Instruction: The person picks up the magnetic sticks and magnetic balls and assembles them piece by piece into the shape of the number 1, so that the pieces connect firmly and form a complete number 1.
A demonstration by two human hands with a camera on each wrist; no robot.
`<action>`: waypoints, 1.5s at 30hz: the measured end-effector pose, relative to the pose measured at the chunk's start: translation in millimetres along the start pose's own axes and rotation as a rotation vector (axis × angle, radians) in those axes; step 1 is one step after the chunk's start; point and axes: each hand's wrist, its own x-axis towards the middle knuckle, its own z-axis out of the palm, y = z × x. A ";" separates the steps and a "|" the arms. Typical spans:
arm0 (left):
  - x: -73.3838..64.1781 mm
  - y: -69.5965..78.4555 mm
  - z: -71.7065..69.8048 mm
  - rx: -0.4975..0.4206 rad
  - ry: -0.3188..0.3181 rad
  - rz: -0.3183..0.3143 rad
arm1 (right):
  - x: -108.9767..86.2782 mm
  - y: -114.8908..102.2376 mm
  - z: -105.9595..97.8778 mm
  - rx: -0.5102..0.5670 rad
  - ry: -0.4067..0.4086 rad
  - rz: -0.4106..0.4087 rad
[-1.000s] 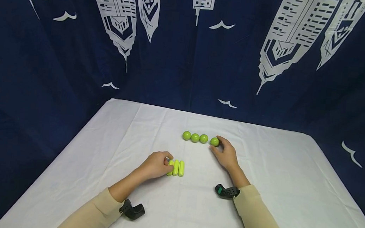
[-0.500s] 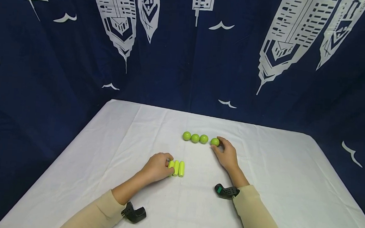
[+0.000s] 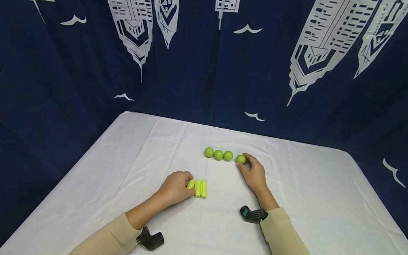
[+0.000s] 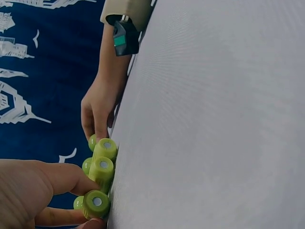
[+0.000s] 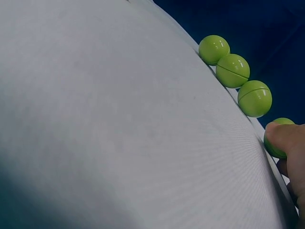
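Note:
Three yellow-green batteries lie near the middle of the table: the left battery [image 3: 191, 184], the middle battery [image 3: 197, 188] and the right battery [image 3: 204, 189]. My left hand [image 3: 176, 187] pinches the left one between thumb and fingers; it leans at a slight angle beside the other two. Silver ends show on the batteries in the left wrist view, where the held battery [image 4: 96, 202] sits lowest. Farther back, my right hand [image 3: 254, 174] holds a shiny green ball [image 3: 240, 159] between thumb and fingers. Three like balls [image 3: 218, 155] stand in a row to its left, with a small gap.
A white cloth covers the table [image 3: 292, 181], whose far edge meets a dark blue curtain [image 3: 193, 83] with white building prints. Black wrist cameras sit on the left wrist [image 3: 150, 239] and the right wrist [image 3: 252, 214].
The left hand and forearm have shifted slightly right. The left battery, upright in line with the others before, now tilts a little. The right hand and its ball have barely moved.

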 end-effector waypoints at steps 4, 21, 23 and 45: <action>0.3 -1.2 -0.7 0.005 0.012 0.018 | 0.2 -0.6 -0.4 0.007 0.000 0.000; 2.4 -5.5 -6.2 -0.095 0.020 -0.064 | -0.7 -2.2 -1.1 0.038 -0.014 0.022; 2.7 -4.5 -9.1 -0.114 0.032 -0.058 | -0.5 -2.4 -2.1 0.047 -0.017 0.028; 17.8 27.2 -7.2 -0.397 0.020 -0.006 | -4.3 -11.5 -21.6 0.140 -0.006 0.041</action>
